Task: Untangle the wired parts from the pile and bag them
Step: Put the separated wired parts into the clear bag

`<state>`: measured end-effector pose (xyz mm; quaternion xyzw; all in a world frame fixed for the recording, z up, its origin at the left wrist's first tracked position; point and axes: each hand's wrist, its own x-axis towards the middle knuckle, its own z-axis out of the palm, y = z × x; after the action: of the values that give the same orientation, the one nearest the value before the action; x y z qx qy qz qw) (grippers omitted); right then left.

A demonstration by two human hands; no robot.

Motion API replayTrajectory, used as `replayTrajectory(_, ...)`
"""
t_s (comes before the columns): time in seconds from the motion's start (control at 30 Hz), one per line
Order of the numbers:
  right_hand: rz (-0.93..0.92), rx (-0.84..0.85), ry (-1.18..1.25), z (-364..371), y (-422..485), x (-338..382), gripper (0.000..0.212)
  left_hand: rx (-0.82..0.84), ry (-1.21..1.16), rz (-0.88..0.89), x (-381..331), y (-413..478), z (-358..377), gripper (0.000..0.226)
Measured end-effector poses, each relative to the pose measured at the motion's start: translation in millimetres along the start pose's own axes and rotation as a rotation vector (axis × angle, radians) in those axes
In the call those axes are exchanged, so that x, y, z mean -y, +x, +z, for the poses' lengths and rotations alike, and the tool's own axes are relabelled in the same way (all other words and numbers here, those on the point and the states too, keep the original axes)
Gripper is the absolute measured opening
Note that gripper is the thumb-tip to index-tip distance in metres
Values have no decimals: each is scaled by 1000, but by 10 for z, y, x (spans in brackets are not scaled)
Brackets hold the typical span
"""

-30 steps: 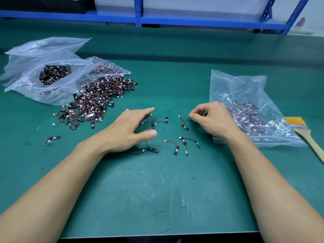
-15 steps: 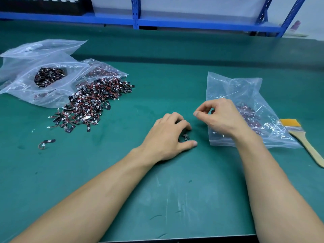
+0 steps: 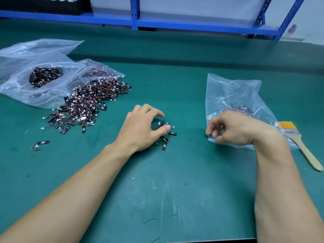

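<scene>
Your left hand curls round a few freed parts, your right hand pinches the part-filled bag at its edge, and a large pile waits far left.

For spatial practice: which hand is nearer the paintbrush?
Right. The right hand grips the bag beside the paintbrush; the left hand is farther left, on loose wired parts.
</scene>
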<state>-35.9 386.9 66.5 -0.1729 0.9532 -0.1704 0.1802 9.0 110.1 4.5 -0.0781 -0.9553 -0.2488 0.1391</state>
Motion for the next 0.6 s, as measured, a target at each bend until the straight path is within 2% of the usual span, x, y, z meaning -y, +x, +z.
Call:
replayTrajectory(0.07, -27, -101, -31, 42, 55, 69, 23, 57, -2, -3, 12, -8, -4, 58)
replayTrajectory(0.17, -158, -378, -23, 154, 162, 266, 16, 135, 35, 48, -25, -24, -2, 81)
replayTrajectory(0.23, -249, -462, 34, 200, 193, 362, 21, 183, 79, 104, -44, -26, 1, 90)
replayTrajectory(0.3, -276, -456, 58, 184, 169, 353, 43, 223, 104, 162, -38, -22, 6, 82)
replayTrajectory(0.4, -184, -394, -9, 81, 87, 229, 66, 236, 41, 213, -28, -6, 22, 51)
replayTrajectory(0.5, -46, -279, -53, -12, 31, 118, 64, 231, -12, 223, -39, 7, 31, 29)
replayTrajectory(0.6, 31, -196, -53, -47, 11, 36, 40, 217, 5, 252, -49, 25, 39, 19)
